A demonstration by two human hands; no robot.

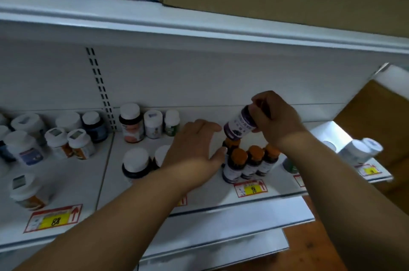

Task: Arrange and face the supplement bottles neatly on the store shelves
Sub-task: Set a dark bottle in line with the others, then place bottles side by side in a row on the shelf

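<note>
My right hand [274, 120] grips the cap end of a purple-labelled bottle [240, 125], held tilted just above a cluster of orange-capped bottles [250, 160] on the white shelf [155, 193]. My left hand [194, 149] hovers open beside that cluster, fingers straight, its thumb touching the rear orange-capped bottle [231, 143]. White-capped bottles [152, 123] stand along the back. A dark bottle with a white cap [135, 163] stands left of my left wrist.
Several more white-capped bottles [57, 138] crowd the shelf's left section. Price tags marked 88 [53, 218] and 98 [251, 189] sit on the front edge. An upper shelf [199, 27] holds cardboard boxes and a bag. Further bottles [363, 149] stand at right.
</note>
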